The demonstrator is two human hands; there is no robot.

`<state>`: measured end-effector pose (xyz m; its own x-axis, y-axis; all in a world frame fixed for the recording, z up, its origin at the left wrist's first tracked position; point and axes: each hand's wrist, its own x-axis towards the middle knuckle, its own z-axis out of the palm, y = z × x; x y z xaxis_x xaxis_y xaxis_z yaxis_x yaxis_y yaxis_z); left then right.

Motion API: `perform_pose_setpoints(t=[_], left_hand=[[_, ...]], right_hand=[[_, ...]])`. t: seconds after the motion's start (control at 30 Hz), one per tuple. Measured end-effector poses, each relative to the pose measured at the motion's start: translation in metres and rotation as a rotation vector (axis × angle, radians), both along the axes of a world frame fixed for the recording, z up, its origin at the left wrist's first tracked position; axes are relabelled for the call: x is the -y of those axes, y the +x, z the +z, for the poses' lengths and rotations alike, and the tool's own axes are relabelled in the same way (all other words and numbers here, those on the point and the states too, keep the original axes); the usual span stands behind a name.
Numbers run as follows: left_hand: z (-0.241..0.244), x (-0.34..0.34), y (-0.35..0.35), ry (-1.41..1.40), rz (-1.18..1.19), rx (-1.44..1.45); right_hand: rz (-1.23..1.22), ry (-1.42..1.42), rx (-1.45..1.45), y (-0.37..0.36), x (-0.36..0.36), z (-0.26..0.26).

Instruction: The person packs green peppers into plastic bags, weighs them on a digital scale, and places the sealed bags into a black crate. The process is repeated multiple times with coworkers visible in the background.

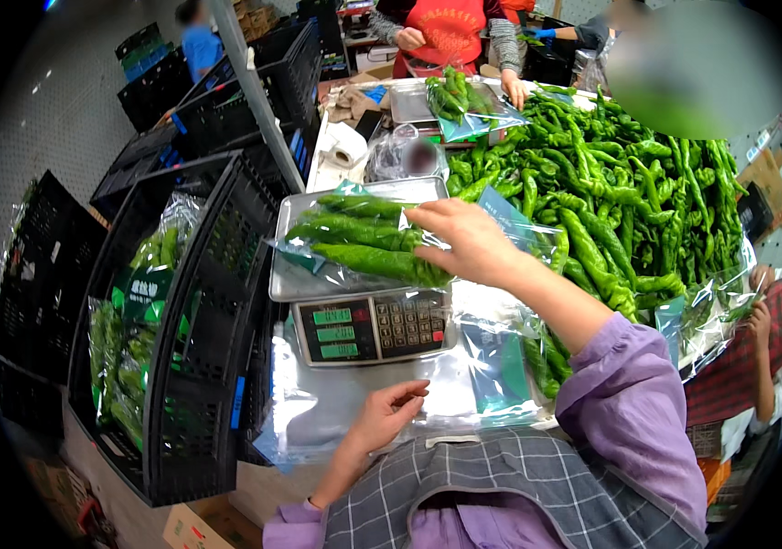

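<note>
A clear plastic bag of long green peppers [363,237] lies on the metal pan [288,285] of a digital scale [374,326]. My right hand [466,240] is over the bag's right end, thumb and fingers apart. Whether its fingertips touch the plastic I cannot tell. My left hand [385,415] is low in front of the scale, with nothing in it and its fingers loosely bent. Flat plastic bags [497,360] with blue-green printed panels lie on the table beneath and beside it. The scale's green displays are lit.
A large heap of green peppers [610,199] covers the table's right side. Black crates [192,329] stand at the left, one with bagged peppers [134,343]. Across the table, a person in a red apron [442,31] stands by a second scale pan [410,103]. A metal post [257,89] rises at left.
</note>
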<state>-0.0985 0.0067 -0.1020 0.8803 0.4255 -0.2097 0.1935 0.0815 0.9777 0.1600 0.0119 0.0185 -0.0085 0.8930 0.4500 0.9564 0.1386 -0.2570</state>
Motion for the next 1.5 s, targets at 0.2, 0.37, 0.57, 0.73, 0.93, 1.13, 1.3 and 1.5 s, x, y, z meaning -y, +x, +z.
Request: perform_pose_setpoints(t=[0.2, 0.37, 0.57, 0.73, 0.93, 1.13, 1.3, 1.5], left_hand=[[0.011, 0.003, 0.011, 0.127, -0.087, 0.003], [-0.001, 0.003, 0.016, 0.107, 0.015, 0.02], [-0.039, -0.028, 0.038, -0.248, 0.502, -0.031], [-0.071, -0.029, 0.001, 0.333, 0.534, -0.065], [-0.045, -0.044, -0.035, 0.124, 0.838, 0.22], [-0.02, -0.029, -0.04, 0.035, 0.869, 0.273], [0.05, -0.006, -0.037, 0.22, 0.867, 0.504], [0.077, 0.004, -0.032, 0.311, 0.786, 0.578]], right_hand=[[0.068, 0.06, -0.014, -0.012, 0.016, -0.001], [0.137, -0.282, -0.044, -0.048, 0.016, -0.044], [0.149, -0.105, 0.095, -0.079, 0.021, -0.096], [0.273, -0.469, -0.224, -0.106, 0.039, -0.112], [0.309, -0.736, -0.313, -0.164, 0.043, -0.159], [0.282, -0.895, -0.359, -0.173, 0.039, -0.161], [0.288, -0.777, -1.023, -0.137, 0.037, -0.107], [0.227, -0.122, -0.593, -0.083, 0.035, -0.025]])
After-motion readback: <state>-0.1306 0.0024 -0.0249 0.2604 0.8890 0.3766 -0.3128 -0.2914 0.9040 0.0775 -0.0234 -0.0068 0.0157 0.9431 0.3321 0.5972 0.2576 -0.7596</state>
